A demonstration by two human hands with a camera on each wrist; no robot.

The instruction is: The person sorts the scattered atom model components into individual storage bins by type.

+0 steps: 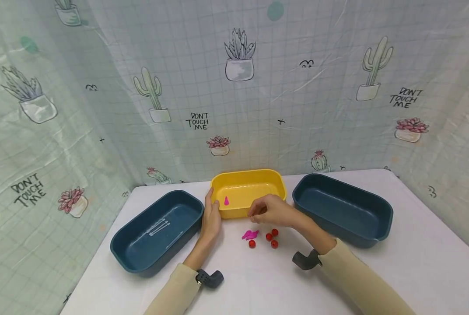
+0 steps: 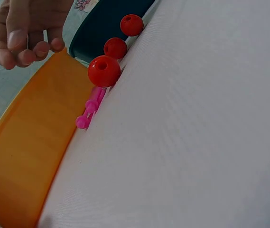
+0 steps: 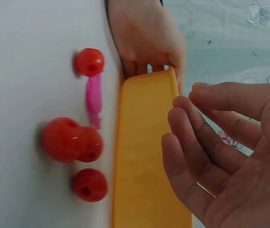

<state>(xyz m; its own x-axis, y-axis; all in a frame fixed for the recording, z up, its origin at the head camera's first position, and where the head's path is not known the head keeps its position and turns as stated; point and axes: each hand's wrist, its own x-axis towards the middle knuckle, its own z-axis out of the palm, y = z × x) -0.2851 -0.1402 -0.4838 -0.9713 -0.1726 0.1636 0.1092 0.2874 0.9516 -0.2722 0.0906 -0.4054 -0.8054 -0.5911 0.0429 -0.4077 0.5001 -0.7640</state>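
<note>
My left hand (image 1: 211,221) holds the left end of a yellow bin (image 1: 234,213), fingers along its outer wall and thumb at the rim. Over the bin's near right side hovers my right hand (image 1: 273,211). Its fingers (image 3: 194,142) are loosely bent, with nothing visible between them and the thumb. One small pink piece (image 1: 226,201) lies inside the bin. On the white table in front are several pink pieces (image 1: 250,235), bunched together, and several red beads (image 1: 274,244) with holes through them.
A dark blue bin (image 1: 138,262) stands at the left, with several thin pale sticks (image 1: 158,227) in it. Another dark blue bin (image 1: 342,208) is at the right, close beside the yellow one. A patterned sheet (image 1: 258,100) hangs behind the table.
</note>
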